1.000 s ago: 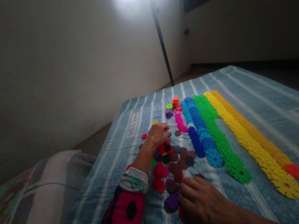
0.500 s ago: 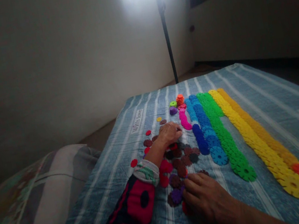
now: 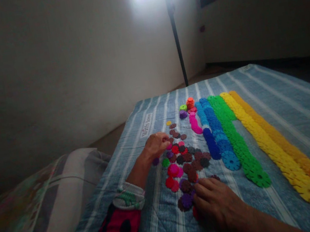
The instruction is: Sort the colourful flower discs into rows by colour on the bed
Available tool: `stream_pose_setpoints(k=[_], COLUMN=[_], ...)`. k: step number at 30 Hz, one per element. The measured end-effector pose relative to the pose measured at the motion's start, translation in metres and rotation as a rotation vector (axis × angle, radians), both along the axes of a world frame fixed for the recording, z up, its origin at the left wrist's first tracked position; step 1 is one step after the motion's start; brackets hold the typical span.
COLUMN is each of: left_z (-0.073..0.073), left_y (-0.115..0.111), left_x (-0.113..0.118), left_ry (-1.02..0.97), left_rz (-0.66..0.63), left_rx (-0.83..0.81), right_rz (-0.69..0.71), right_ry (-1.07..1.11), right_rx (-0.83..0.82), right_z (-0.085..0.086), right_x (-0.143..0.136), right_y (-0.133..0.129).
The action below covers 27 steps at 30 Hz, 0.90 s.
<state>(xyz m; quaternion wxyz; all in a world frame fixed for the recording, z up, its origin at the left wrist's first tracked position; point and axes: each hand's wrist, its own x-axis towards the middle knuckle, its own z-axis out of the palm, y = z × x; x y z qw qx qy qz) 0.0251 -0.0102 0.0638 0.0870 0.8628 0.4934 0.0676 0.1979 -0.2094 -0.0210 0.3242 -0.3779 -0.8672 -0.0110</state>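
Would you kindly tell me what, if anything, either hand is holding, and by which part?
It cannot be told: by the discs, the left hand shows its grip too unclearly, and the right hand hides its own.

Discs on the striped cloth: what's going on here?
A person has both hands at the loose discs: the left hand at their left edge, the right hand at their near end. Whether either grips one is unclear. To the right, the blue row, green row and yellow row lie overlapped on the cloth.
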Motion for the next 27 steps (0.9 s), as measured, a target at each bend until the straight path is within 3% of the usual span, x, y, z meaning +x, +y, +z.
stream_pose_setpoints(k=[7, 18, 23, 27], left_z=[-0.007, -0.015, -0.016, -0.014], left_y=[-0.009, -0.011, -0.008, -0.007], left_x=[-0.015, 0.001, -0.001, -0.014], left_ry=[0.04, 0.147, 0.049, -0.175], left_rz=[-0.01, 0.089, 0.145, 0.119], left_rx=[-0.021, 0.005, -0.017, -0.08], right_rz=[0.007, 0.019, 0.012, 0.017], right_ry=[-0.001, 0.027, 0.042, 0.041], right_rx=[-0.023, -0.029, -0.025, -0.022], right_z=[-0.005, -0.004, 0.0, -0.002], right_x=[-0.001, -0.001, -0.001, -0.001], right_y=[0.0, -0.001, -0.001, -0.001])
